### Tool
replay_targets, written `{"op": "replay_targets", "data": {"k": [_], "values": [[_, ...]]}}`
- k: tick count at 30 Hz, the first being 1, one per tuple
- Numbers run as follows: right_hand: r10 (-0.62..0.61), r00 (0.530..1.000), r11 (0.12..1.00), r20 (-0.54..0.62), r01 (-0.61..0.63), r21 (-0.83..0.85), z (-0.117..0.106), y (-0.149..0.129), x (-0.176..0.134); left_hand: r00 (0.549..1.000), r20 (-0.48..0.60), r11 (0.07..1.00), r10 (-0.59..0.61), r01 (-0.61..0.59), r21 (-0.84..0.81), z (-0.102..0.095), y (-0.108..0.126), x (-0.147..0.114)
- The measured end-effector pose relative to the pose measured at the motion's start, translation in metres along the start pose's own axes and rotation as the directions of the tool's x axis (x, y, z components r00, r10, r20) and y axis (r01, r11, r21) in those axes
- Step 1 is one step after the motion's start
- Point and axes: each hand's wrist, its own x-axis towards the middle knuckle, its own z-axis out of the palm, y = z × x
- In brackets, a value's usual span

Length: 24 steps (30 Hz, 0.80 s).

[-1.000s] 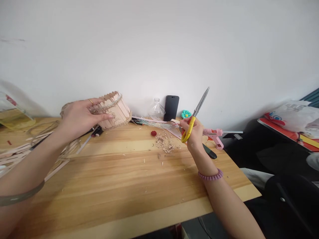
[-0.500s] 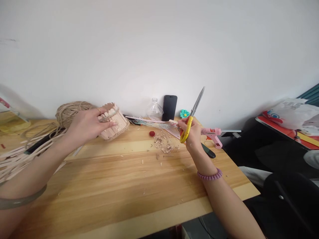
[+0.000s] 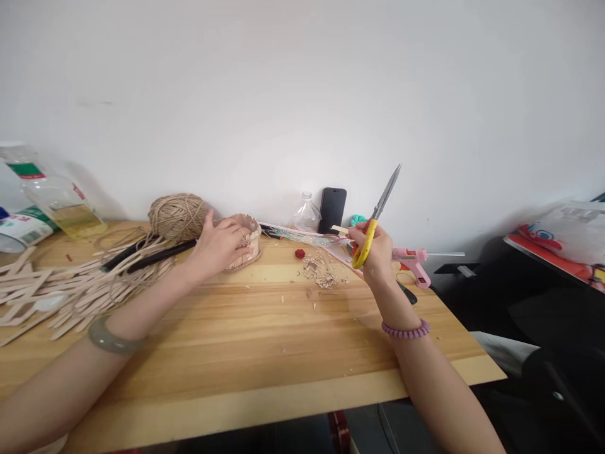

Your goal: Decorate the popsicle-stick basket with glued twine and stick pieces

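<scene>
A small basket (image 3: pixel 253 243) of light wooden craft sticks with a twine-trimmed rim stands on the table. My left hand (image 3: pixel 223 243) is over its near left side, thumb raised and fingers spread; whether the fingertips touch it I cannot tell. Gripped in my right hand (image 3: pixel 377 249) is a pair of scissors (image 3: pixel 365 246) with yellow handles, blades pointing up. A short piece of wooden stick (image 3: pixel 339 229) juts from the fingers of that same hand. Below and between the hands lie wood chips (image 3: pixel 321 271) and a dark red flower-like piece (image 3: pixel 299 253).
A ball of twine (image 3: pixel 177 216) and a pile of craft sticks (image 3: pixel 85 296) lie left, near a tilted bottle (image 3: pixel 70 208) of yellow liquid. A phone (image 3: pixel 332 210) leans on the wall. A pink glue gun (image 3: pixel 413 265) lies right, near the table's edge.
The basket, tilted in my left hand before, now stands upright on the table, and the left fingers have spread. The view has swung left. My right hand still holds the scissors.
</scene>
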Motion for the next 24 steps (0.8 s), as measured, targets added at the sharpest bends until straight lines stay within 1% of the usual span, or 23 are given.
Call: {"op": "replay_targets", "data": {"k": [3,7,9,10,13,16,17,20,22,24], "values": [[-0.006,1.000,1.000,-0.021,0.006,-0.004,0.000,0.000,0.001,0.999,-0.036,1.000,0.010,-0.010,-0.001,-0.005,0.003,-0.006],[-0.046,0.997,0.999,-0.068,0.046,0.008,0.003,0.003,0.004,0.979,-0.203,0.999,0.026,-0.032,-0.029,-0.017,0.011,-0.018],[-0.072,0.993,0.997,-0.089,0.073,0.008,0.006,0.005,0.006,0.974,-0.227,0.996,0.008,-0.027,-0.083,-0.022,0.014,-0.024],[-0.081,0.992,0.997,-0.094,0.081,0.002,0.007,0.006,0.006,0.976,-0.216,0.993,0.008,-0.032,-0.110,-0.024,0.014,-0.027],[-0.120,0.988,0.993,-0.096,0.119,-0.021,0.011,0.010,0.008,0.982,-0.181,0.977,-0.048,0.008,-0.214,-0.028,0.014,-0.039],[-0.167,0.984,0.985,-0.064,0.164,-0.045,0.012,0.014,0.010,0.982,-0.154,0.956,-0.106,0.058,-0.287,-0.031,0.011,-0.050],[-0.181,0.983,0.983,-0.044,0.178,-0.052,0.011,0.015,0.011,0.978,-0.167,0.954,-0.128,0.075,-0.290,-0.032,0.010,-0.053],[-0.213,0.977,0.974,0.020,0.214,-0.069,0.011,0.016,0.014,0.964,-0.217,0.970,-0.156,0.108,-0.217,-0.034,0.006,-0.057],[-0.232,0.971,0.968,0.053,0.236,-0.081,0.012,0.016,0.014,0.974,-0.191,0.987,-0.118,0.095,-0.127,-0.035,0.001,-0.057],[-0.256,0.963,0.961,0.086,0.263,-0.085,0.015,0.016,0.013,0.979,-0.167,0.989,-0.114,0.097,-0.110,-0.036,-0.004,-0.056]]}}
